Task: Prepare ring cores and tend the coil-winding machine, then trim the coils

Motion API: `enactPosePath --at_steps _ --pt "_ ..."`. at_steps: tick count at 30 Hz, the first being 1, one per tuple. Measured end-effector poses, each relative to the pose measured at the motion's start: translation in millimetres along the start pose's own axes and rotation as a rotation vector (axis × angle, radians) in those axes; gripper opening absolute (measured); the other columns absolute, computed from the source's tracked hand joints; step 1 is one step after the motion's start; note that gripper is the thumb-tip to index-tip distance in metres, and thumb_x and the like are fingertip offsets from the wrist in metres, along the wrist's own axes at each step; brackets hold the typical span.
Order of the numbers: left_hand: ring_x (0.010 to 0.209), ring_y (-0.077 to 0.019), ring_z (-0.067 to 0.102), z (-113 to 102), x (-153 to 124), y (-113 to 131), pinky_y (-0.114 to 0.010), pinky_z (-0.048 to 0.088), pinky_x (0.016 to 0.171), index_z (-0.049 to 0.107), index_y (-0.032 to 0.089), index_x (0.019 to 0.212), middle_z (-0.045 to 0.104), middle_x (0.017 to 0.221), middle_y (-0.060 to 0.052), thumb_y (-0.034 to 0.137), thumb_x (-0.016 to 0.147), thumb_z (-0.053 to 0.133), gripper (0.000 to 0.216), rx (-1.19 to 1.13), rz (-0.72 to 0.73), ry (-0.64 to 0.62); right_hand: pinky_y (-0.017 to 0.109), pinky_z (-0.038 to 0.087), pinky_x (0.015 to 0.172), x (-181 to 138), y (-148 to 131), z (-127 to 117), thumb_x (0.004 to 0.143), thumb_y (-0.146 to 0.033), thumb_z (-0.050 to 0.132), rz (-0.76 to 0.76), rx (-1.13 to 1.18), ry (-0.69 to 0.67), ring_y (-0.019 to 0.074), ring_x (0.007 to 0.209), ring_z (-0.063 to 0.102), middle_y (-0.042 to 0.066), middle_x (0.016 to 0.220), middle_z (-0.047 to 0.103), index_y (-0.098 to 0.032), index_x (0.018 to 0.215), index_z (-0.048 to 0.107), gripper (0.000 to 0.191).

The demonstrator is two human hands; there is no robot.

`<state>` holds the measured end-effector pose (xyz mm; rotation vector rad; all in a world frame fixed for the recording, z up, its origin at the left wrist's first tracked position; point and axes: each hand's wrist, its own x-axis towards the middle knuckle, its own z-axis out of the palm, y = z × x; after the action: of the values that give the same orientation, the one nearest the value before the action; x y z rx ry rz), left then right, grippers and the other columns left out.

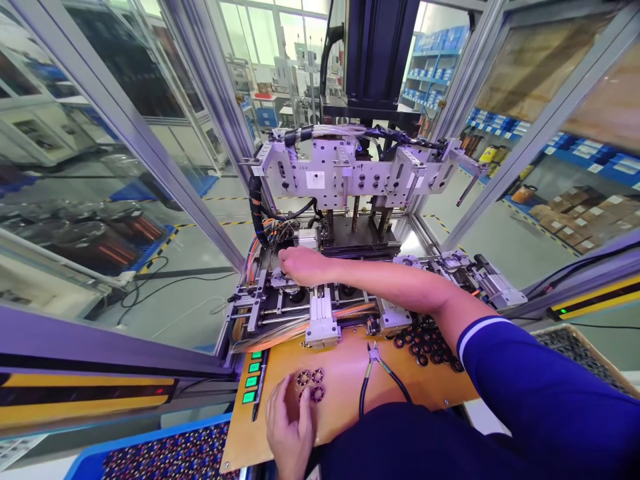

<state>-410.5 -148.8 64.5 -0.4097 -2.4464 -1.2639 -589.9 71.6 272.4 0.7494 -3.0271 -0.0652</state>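
My left hand rests low over the tan board, thumb and fingers apart. Several small dark ring-shaped cores with coppery teeth lie by its fingertips, one of them partly covered by the thumb. Stretched across the machine, my right hand is closed at a metal fixture on the left side of the slide assembly. Its fingertips face away, so what they hold, if anything, is hidden.
Diagonal cutters lie with jaws pointing away. More dark rings are heaped under my right arm. Green buttons line the board's left side. A blue tray holds many parts. A perforated plate hangs above.
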Motion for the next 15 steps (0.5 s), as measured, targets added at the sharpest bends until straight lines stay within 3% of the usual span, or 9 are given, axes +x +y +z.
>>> enactPosePath --at_steps 15 --pt "0.104 -0.0266 0.065 1.5 1.9 -3.2 -0.04 0.05 0.095 0.062 0.014 0.115 0.069 0.11 -0.015 0.044 0.09 0.056 0.04 -0.002 0.028 -0.004 0.036 0.053 0.084 -1.2 -4.4 1.7 0.094 -0.022 0.06 -0.014 -0.093 -0.008 0.019 0.1 0.061 0.006 0.109 0.063 -0.012 0.099 0.064 0.012"
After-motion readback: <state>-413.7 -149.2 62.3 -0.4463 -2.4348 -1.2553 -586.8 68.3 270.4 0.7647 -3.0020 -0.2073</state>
